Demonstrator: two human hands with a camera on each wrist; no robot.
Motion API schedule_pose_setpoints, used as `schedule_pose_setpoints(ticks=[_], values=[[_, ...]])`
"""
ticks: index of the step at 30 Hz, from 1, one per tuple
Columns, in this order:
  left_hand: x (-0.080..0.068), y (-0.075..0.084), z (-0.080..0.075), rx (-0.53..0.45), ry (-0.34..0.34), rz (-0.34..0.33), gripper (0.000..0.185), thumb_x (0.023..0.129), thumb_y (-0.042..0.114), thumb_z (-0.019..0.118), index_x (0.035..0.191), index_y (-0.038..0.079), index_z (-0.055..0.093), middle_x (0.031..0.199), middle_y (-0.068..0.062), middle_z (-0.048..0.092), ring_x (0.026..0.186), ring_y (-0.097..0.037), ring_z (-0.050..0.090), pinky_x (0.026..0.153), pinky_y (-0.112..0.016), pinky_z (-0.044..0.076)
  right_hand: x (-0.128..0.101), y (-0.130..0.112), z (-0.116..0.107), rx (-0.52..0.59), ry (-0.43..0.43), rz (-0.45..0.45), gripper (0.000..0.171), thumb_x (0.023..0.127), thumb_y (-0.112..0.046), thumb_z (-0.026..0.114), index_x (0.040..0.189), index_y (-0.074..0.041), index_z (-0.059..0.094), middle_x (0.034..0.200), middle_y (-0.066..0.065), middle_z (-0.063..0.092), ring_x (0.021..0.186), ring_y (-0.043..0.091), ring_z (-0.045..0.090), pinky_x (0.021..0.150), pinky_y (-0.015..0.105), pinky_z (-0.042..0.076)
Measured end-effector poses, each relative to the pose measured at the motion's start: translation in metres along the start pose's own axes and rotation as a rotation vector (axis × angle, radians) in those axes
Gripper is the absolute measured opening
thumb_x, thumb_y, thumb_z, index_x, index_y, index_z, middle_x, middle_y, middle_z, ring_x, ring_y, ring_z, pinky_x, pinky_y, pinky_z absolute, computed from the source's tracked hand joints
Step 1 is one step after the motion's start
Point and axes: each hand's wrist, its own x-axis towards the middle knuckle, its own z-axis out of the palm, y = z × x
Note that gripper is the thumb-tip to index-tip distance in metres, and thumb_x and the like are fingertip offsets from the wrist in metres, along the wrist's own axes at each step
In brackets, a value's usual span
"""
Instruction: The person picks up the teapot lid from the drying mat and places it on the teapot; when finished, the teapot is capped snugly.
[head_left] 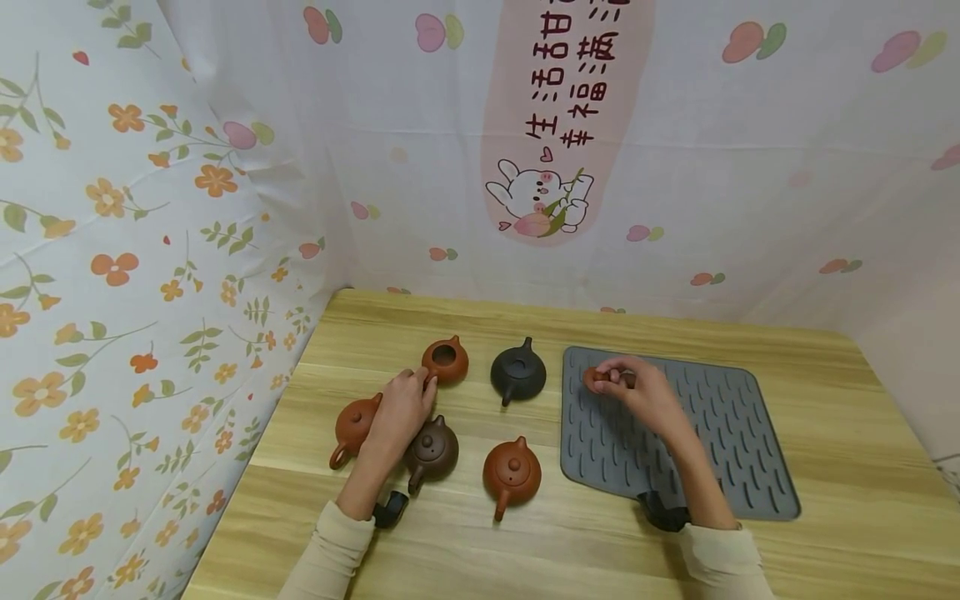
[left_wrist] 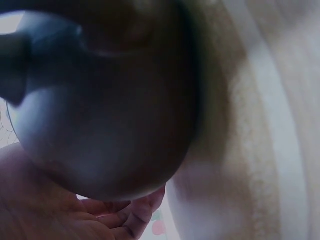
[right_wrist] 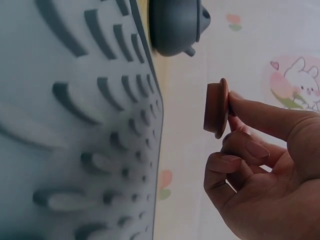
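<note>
My right hand (head_left: 643, 396) pinches a small reddish-brown teapot lid (right_wrist: 216, 108) by its knob, between thumb and fingertips. It holds the lid above the left part of a grey ridged mat (head_left: 720, 433). My left hand (head_left: 405, 408) grips the handle side of an orange-brown teapot (head_left: 456, 367) whose round opening is uncovered; the fingers hide the handle. Beneath the left wrist stands a dark brown lidded teapot (head_left: 435, 450), which fills much of the left wrist view. Left of that hand is another orange-brown lidded teapot (head_left: 352, 427), partly covered by the hand.
A black lidded teapot (head_left: 519, 375) stands between the uncovered teapot and the mat. Nearer the front is a reddish lidded teapot (head_left: 512, 472), its handle toward me. The wooden table (head_left: 570, 542) meets a patterned cloth (head_left: 420, 167) at the back and left.
</note>
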Motion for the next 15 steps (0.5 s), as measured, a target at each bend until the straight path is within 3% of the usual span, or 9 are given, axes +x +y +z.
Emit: schedule_pose_setpoints(ticks=[15], values=[[0.0,0.001,-0.002,-0.001,0.005,0.002,0.02,0.1,0.017,0.061,0.094,-0.001,0.069,0.076,-0.02,0.066,0.068,-0.035,0.068,0.06,-0.043,0.056,0.006,-0.024,0.021,0.011,-0.04,-0.053,0.022,0.091,-0.015,0.074,0.111,-0.006,0.068,0.092,0.008,0.061,0.065,0.013,0.046,0.059,0.026,0.04]])
